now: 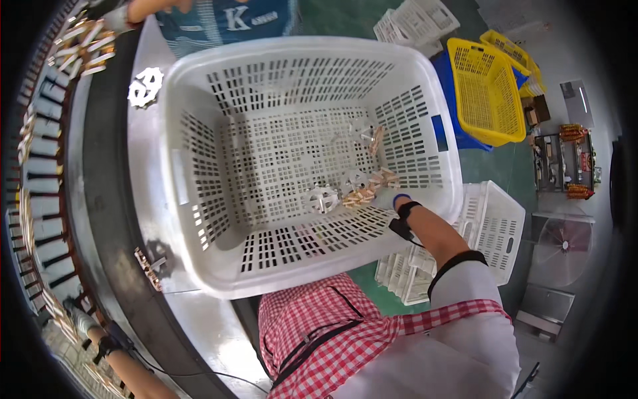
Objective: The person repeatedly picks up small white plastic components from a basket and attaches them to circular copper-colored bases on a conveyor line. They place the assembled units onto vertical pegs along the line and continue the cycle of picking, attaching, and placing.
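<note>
My left hand (pixel 82 322), in a pale glove with a black wrist strap, is at the lower left beside the slotted rack (pixel 50 219). It is close to a row of thin pale sticks (pixel 57 311); its finger pose is unclear. My right hand (pixel 401 201) reaches over the near right side of a large white plastic basket (pixel 179 159), a blue band at its edge. Its fingers are hard to make out. Near it in the basket lie small tan pieces (pixel 359 196) and a clear notched disc (pixel 322 199). More clear and tan pieces (pixel 375 141) lie farther back.
Another person's arm (pixel 143 9) is at the upper left, near a stick bundle (pixel 85 48). On the metal table (pixel 149 199) lie a notched disc (pixel 145 87) and a tan-edged piece (pixel 148 269). Yellow basket (pixel 488 93), white baskets (pixel 495 233) and a fan (pixel 565 245) stand rightward.
</note>
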Available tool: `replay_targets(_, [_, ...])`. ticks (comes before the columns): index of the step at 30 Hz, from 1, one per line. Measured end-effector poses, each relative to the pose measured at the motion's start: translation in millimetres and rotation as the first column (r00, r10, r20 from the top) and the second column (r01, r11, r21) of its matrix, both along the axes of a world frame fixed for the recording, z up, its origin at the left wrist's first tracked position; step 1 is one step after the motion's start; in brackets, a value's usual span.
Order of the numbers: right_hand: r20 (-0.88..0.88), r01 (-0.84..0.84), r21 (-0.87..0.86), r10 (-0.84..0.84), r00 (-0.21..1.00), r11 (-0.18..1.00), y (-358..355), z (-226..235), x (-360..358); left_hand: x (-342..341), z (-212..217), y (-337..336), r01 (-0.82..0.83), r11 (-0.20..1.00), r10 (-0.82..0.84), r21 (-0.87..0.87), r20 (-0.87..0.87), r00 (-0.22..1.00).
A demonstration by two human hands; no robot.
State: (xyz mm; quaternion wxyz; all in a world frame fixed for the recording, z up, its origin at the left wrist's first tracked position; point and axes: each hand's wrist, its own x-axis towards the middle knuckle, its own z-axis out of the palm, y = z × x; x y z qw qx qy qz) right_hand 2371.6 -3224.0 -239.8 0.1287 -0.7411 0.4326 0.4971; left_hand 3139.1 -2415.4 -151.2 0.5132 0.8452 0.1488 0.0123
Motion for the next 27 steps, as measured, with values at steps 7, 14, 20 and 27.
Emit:
replay_targets(7, [0.162, -0.306, 0.067, 0.292, 0.943, 0.95, -43, -51, 9, -234, 62, -333, 0.552, 0.832, -0.541, 0.054, -0.141, 0.829])
replay_targets(14, [0.141, -0.36, 0.213, 0.337, 0.931, 0.908, -70, -100, 30, -469, -140, -632, 0.823, 0.1, -0.844, -0.559, -0.487, -0.227])
replay_targets(20, [0.295, -0.355, 0.201, 0.289, 0.911, 0.913, -81, -107, 9, -597, -267, -728, 0.779, 0.46, -0.491, -0.427, -0.853, -0.178])
replay_targets(27, [0.53, 0.076, 0.513, -0.384, 0.756, 0.855, -78, -78, -3, -579, -285, -736, 0.902, 0.179, -0.757, -0.394, -0.64, -0.129])
